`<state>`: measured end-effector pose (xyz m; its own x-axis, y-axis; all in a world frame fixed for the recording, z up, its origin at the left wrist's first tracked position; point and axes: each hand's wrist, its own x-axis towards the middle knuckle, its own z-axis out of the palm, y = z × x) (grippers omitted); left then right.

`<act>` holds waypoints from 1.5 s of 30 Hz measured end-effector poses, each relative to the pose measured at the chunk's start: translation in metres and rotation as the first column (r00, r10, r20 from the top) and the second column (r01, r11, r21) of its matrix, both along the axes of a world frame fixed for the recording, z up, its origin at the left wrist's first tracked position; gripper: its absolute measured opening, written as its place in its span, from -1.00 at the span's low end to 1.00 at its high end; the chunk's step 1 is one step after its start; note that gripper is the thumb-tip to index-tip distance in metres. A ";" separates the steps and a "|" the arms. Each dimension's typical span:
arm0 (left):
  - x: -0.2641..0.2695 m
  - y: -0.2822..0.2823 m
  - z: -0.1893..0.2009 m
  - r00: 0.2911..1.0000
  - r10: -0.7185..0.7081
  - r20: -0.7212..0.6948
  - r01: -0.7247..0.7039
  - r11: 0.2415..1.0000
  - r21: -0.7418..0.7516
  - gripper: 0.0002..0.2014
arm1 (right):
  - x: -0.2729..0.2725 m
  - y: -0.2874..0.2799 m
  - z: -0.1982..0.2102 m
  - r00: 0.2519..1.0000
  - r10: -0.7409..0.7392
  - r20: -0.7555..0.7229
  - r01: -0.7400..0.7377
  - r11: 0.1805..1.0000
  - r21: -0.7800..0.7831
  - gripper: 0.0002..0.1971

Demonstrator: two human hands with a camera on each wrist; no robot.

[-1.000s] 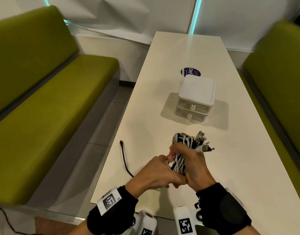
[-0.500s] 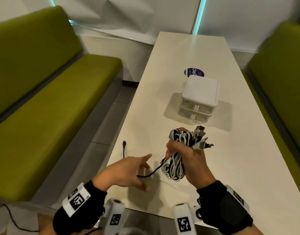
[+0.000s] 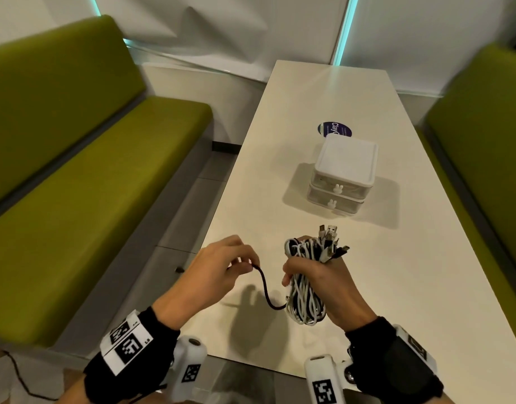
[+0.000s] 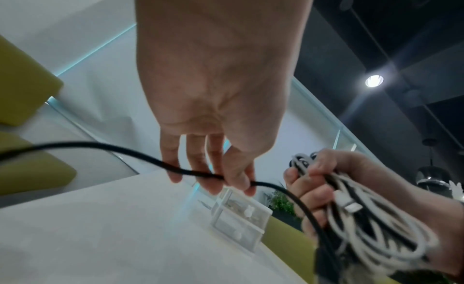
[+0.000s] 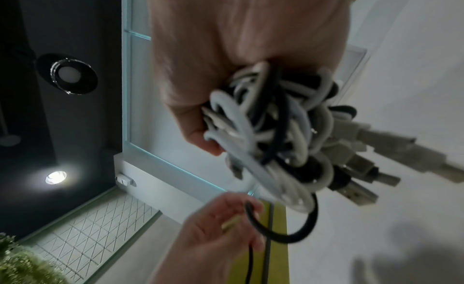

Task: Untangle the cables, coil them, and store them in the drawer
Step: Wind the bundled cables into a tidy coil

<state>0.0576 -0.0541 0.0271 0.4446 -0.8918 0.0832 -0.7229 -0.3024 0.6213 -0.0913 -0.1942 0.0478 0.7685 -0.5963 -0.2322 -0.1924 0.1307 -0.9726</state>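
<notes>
Right hand (image 3: 315,282) grips the cable bundle (image 3: 306,298); left hand (image 3: 219,268) pinches a black cable (image 3: 265,290).
Only the left wrist view shows the cable trailing on past the fingers (image 4: 213,169).

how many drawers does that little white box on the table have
2, stacked: the upper drawer sits under the lid, the lower drawer rests on the table. Both are closed, each with a bunny-shaped knob.

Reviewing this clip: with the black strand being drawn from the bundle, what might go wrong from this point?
1. The right hand grips the cable bundle tightly around its middle; pulling the black cable with the left hand may tighten a knot instead of freeing it.
2. The black cable trails off the table edge, so it could snag there.
3. Both drawers of the drawer unit look closed, and no hand is free to open one.
</notes>
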 end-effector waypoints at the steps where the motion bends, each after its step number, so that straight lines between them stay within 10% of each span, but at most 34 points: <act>1: -0.003 -0.002 0.005 0.999 -0.020 -0.029 0.019 0.998 -0.056 -0.81 | 0.001 0.002 -0.001 1.000 -0.013 0.004 0.013 1.000 0.010 -0.68; 11: -0.025 -0.026 0.024 0.971 0.081 -0.225 -0.132 0.966 -0.222 -0.61 | -0.001 0.006 0.000 0.998 0.042 0.039 -0.046 0.993 0.106 -0.74; 18: -0.021 -0.019 0.011 0.917 0.158 -0.366 -0.177 0.984 -0.018 -0.60 | -0.008 -0.003 0.001 0.996 0.082 -0.018 -0.082 0.997 0.004 -0.80; 25: -0.015 -0.012 0.007 0.710 0.044 -0.703 -0.179 0.977 -0.120 -0.79 | -0.011 -0.003 -0.004 0.987 0.139 -0.087 -0.143 0.989 -0.042 -0.79; 32: -0.003 -0.001 -0.009 0.849 0.079 -0.522 -0.043 0.996 0.082 -0.71 | -0.012 -0.008 0.000 0.999 -0.036 0.027 0.034 0.997 0.071 -0.76; 45: -0.062 -0.033 0.006 0.713 -0.007 -0.701 -0.153 0.974 -0.165 -0.59 | -0.009 0.007 -0.001 0.993 -0.077 0.093 0.069 0.994 0.085 -0.89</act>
<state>-0.0047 -0.0873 0.0336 0.5101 -0.8535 -0.1066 -0.0440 -0.1497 0.9878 -0.1002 -0.1876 0.0466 0.7444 -0.6339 -0.2097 -0.0857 0.2207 -0.9716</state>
